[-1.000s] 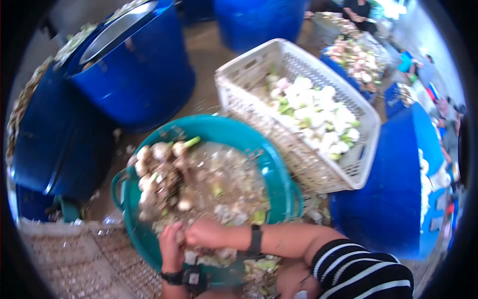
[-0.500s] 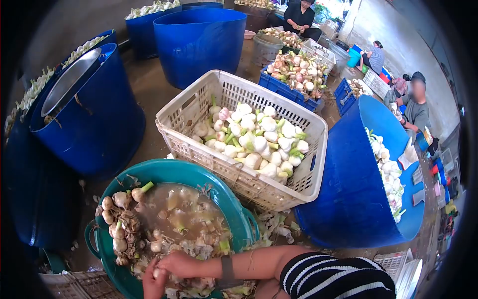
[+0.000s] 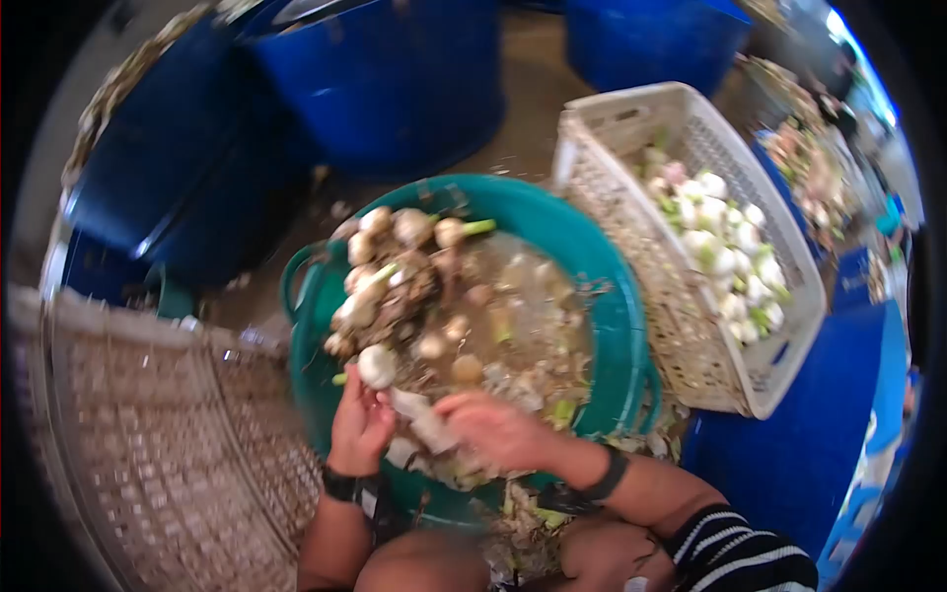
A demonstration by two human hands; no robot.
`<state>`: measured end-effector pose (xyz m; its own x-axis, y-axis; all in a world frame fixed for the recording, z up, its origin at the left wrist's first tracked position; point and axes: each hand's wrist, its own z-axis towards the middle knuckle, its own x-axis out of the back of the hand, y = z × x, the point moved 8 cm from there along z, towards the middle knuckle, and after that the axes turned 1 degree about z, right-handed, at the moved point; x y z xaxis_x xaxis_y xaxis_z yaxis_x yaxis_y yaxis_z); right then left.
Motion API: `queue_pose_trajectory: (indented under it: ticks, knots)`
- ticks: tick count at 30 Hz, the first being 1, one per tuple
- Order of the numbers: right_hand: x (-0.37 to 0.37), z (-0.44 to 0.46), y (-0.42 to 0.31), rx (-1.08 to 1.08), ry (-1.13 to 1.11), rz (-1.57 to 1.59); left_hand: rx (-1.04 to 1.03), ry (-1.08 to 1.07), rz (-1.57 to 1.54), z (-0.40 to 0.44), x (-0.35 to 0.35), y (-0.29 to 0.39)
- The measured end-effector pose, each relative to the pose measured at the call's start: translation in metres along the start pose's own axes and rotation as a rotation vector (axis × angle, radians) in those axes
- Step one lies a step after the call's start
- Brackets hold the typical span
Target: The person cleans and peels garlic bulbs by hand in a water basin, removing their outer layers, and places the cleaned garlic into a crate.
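Observation:
My left hand (image 3: 361, 426) grips a white peeled garlic bulb (image 3: 376, 366) at the near left part of the green tub (image 3: 623, 296). The bulb's short green stem pokes out to the left. My right hand (image 3: 498, 430) is smeared by motion, its fingers closed at the end of a pale strip of garlic skin (image 3: 422, 418) that stretches toward my left hand. Unpeeled garlic bulbs (image 3: 414, 229) lie heaped on roots and dirt at the tub's left side. Murky water (image 3: 533, 286) with loose skins and several floating bulbs fills the rest.
A white plastic crate (image 3: 651, 286) with clean white garlic bulbs (image 3: 730, 247) stands right of the tub. Large blue barrels (image 3: 395, 89) stand behind it, and another blue barrel (image 3: 789, 395) is at the right. A woven basket (image 3: 168, 434) sits at the left. Skins litter the floor.
My view has swung down and left, so the tub and crate appear farther right. My hands have come apart; a white bulb now shows in my left hand, with skin stretched toward the right.

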<state>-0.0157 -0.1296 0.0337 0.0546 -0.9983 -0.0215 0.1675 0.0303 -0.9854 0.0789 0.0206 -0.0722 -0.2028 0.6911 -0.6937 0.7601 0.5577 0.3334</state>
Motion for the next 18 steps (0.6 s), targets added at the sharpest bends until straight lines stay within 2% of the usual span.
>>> queue_pose_trajectory:
  ticks: [1,3,4,5,6,8,9,10,11,12,13,15,16,18]
  knots:
    - [0.012,-0.001,0.003,-0.210,0.049,0.287,0.073,-0.118,-0.089,-0.002,0.005,0.002]
    - [0.056,0.004,-0.013,-0.164,0.199,0.542,0.071,-0.036,-0.169,-0.013,-0.003,0.002]
    - [0.060,0.010,-0.011,-0.174,0.178,0.548,0.044,-0.069,-0.131,-0.013,-0.003,0.003]
    - [0.061,0.014,-0.007,-0.214,0.065,0.078,0.036,-0.065,-0.140,-0.015,-0.007,0.003]
    - [0.061,0.016,0.000,-0.240,-0.044,-0.397,-0.016,0.002,-0.015,-0.017,-0.009,0.006]
    - [0.038,0.012,0.021,-0.251,-0.021,-0.449,-0.140,0.087,0.229,-0.020,-0.018,0.009]
    - [0.026,0.013,0.033,-0.265,0.007,-0.490,-0.132,0.082,0.224,-0.020,-0.020,0.003]
    - [0.016,0.019,0.041,-0.274,0.007,-0.495,-0.225,0.003,0.443,-0.022,-0.028,0.004]
    - [0.007,0.013,0.074,-0.625,0.126,0.144,-0.319,-0.077,0.664,-0.027,-0.039,0.003]
    - [-0.011,0.002,0.096,-0.932,0.246,0.808,-0.351,-0.175,0.656,-0.036,-0.060,0.000]
    - [0.001,0.004,0.103,-0.937,0.250,0.806,-0.346,-0.174,0.652,-0.033,-0.060,-0.001]
    - [0.037,0.043,0.070,-0.338,0.055,1.453,-0.474,-0.053,0.807,-0.028,-0.051,0.009]
    - [0.048,0.050,0.065,-0.345,0.057,1.450,-0.398,0.015,0.772,-0.020,-0.037,0.012]
    - [0.073,0.067,0.045,-0.314,0.070,1.167,-0.322,0.069,0.714,-0.014,-0.018,0.012]
